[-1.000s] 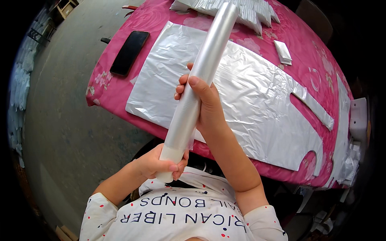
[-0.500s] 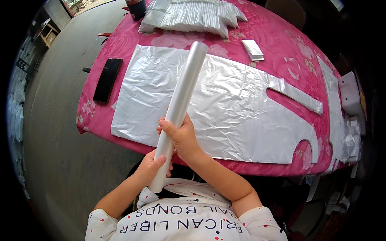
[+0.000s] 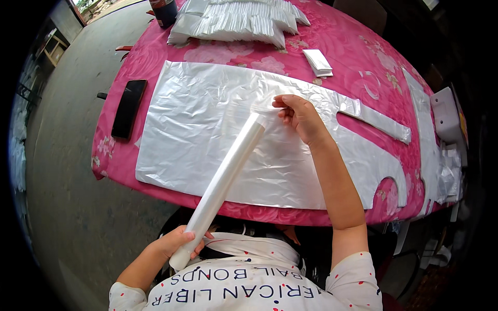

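A long roll of whitish plastic film (image 3: 223, 181) slants up from my lap over the table. My left hand (image 3: 179, 242) is closed around its lower end, close to my shirt. At the upper end, my right hand (image 3: 298, 116) is closed in a pinch, and a thin translucent edge of film seems to run from the roll to its fingertips. Beneath both lies a flat stack of silvery-white plastic bags (image 3: 181, 129), its cut-out handle ends to the right. How much film the right fingers hold is hard to make out.
A pink flowered cloth (image 3: 218, 54) covers the table. On it are a black phone (image 3: 128, 110) at the left, a pile of folded white bags (image 3: 233, 23) at the far side, a small folded packet (image 3: 317, 63) and a dark jar (image 3: 164, 13). A white box (image 3: 447, 116) stands far right.
My right hand has left the middle of the roll and moved up and right to its top end. The roll has come lower and closer to me, with my left hand now at its bottom.
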Available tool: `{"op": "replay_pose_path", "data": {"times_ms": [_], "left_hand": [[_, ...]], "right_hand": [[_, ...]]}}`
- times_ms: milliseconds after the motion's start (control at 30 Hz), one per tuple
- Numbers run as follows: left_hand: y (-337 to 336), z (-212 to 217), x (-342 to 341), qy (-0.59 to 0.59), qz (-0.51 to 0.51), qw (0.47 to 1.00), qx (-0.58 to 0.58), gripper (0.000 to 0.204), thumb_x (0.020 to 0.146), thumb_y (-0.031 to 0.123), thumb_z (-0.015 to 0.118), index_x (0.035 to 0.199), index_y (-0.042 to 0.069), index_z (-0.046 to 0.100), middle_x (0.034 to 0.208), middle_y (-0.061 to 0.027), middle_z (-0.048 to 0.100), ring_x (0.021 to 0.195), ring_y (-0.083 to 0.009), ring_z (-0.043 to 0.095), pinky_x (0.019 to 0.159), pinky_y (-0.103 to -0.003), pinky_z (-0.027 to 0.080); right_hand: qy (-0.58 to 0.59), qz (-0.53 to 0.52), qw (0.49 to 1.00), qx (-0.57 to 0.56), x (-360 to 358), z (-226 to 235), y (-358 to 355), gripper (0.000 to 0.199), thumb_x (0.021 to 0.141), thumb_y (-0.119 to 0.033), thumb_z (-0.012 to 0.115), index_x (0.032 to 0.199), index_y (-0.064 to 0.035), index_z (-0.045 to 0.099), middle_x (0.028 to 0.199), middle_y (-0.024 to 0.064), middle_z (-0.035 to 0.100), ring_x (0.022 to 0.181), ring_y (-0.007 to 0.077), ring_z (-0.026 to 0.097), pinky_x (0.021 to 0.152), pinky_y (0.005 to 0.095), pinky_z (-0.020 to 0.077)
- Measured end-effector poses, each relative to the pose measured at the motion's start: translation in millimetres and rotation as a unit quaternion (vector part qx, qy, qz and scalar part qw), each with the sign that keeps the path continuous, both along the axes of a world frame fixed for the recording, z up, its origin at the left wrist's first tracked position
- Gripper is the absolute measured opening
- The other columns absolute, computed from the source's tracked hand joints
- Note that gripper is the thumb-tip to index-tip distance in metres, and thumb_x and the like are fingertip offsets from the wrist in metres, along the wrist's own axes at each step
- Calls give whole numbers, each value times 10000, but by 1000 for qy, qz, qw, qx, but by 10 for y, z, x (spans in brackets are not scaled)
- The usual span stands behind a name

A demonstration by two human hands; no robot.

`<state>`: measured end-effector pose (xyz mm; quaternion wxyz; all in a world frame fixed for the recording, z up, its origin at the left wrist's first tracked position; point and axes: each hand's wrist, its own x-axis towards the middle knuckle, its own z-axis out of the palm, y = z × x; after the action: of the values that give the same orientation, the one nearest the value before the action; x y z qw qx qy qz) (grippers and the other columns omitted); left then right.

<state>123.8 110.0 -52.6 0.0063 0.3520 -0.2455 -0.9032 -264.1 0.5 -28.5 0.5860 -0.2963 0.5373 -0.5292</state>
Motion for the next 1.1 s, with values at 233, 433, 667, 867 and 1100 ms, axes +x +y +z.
{"op": "replay_pose_path", "data": {"times_ms": [233, 433, 667, 867, 1100], "left_hand": [[3, -3, 20, 2, 3, 1000, 18, 684, 697, 501, 694, 1079, -40, 526, 646, -73, 532, 513, -143, 533, 480, -269, 444], [-21, 37, 1, -11, -1, 1000, 20, 723, 672, 524, 701, 1082, -44, 520, 649, -74, 543, 521, -138, 542, 496, -262, 449], [-64, 69, 245, -36, -56, 997, 38, 707, 645, 477, 732, 1073, -45, 523, 702, -82, 576, 574, -129, 565, 556, -253, 460], [-151, -57, 766, -26, -224, 974, -10, 487, 769, 235, 698, 1129, -44, 524, 898, -60, 627, 874, -134, 579, 800, -277, 456], [-719, 478, 122, -108, -406, 867, -267, 434, 722, 252, 753, 1060, 34, 590, 943, -63, 650, 880, -157, 600, 774, -291, 466]], "right_hand": [[148, 172, 973, 38, 126, 119, -25, 187, 835, -205, 609, 883, -28, 642, 760, -14, 605, 610, 39, 506, 551, 186, 388], [174, 198, 964, 45, 187, 159, -13, 181, 813, -213, 655, 849, -36, 639, 720, -23, 583, 625, 47, 502, 555, 190, 389], [288, 16, 958, 0, -592, -61, -35, 178, 847, -180, 619, 880, -6, 627, 684, -26, 557, 590, 43, 471, 531, 199, 383], [384, -154, 910, 4, -1668, -139, 215, 198, 864, -209, 595, 877, -14, 629, 678, -29, 544, 593, 42, 468, 519, 194, 391], [307, -110, 943, -66, -1415, -201, 137, 194, 869, -200, 595, 881, -9, 625, 694, -22, 555, 609, 41, 478, 541, 191, 398]]}}
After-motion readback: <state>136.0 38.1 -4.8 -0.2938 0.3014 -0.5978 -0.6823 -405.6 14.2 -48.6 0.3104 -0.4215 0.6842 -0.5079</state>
